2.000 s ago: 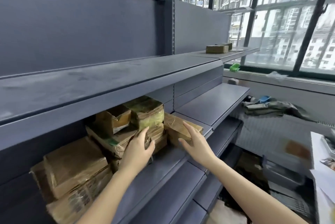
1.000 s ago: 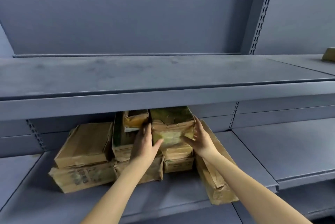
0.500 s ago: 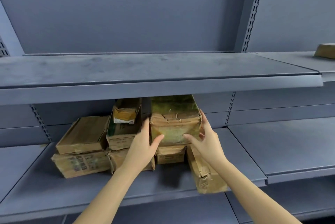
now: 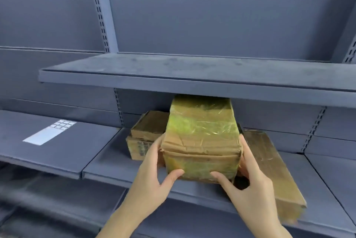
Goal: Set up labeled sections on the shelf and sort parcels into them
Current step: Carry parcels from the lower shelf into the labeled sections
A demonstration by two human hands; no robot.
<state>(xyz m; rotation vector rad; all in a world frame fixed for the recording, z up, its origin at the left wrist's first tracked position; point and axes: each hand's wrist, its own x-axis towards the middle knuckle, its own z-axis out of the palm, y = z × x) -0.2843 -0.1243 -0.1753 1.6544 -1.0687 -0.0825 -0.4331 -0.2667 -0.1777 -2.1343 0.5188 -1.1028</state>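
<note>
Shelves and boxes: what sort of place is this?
Probably a parcel storeroom: grey metal shelves, a taped parcel held before a pile of others, and a white gridded sheet on the next shelf.

Single head-worn wide-angle view: faces forward and slightly downward at the grey metal shelving (image 4: 192, 81), from within arm's reach, near upper-shelf height.
</note>
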